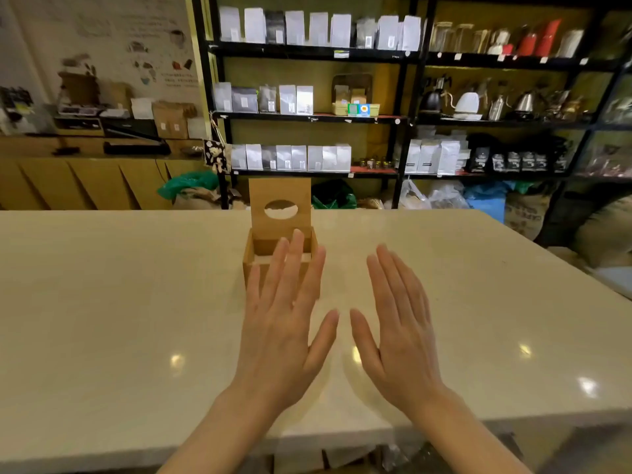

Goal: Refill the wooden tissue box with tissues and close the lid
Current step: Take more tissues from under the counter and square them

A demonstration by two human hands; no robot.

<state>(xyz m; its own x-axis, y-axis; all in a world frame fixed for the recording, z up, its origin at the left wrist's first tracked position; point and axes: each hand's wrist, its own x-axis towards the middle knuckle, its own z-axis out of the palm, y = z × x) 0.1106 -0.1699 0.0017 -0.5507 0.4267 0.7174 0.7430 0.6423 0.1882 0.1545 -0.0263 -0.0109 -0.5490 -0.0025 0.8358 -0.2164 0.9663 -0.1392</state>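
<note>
Above the counter, left hand and right hand flat, grip empty, fingers spread, tissue box lid up

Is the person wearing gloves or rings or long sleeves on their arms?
No. The left hand and the right hand are both bare: no gloves, rings or bracelets show. No watch sits on either wrist, and no sleeves reach the forearms as far as the picture goes. The fingers look long and slim, with no nail polish visible.

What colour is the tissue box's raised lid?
Light brown wood, the lid has an oval cutout; head view.
</note>
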